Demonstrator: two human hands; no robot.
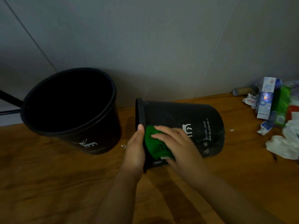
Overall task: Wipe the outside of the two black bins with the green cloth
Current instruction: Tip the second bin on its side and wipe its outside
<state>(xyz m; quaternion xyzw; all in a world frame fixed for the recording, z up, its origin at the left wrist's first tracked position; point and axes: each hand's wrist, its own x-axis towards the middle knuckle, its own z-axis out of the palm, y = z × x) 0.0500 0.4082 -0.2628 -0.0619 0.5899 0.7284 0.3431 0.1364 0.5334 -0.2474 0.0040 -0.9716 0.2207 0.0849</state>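
Cloth [156, 146] lies under flat, spread right hand [176, 143] fingers near the rim of tipped bin [182, 125]; bin's axis runs rightward; left hand [135, 149] grips rim.

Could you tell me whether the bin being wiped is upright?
No, the bin lies on its side, rim facing left, base pointing right.

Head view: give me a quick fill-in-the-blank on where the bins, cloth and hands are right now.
1. The bin on its side has its open rim facing the ____ bin.
2. The right hand presses the ____ cloth against the tipped bin's wall.
3. The left hand grips that bin at its ____.
4. The pile of litter lies on the wooden ____.

Missing words: upright; green; rim; floor
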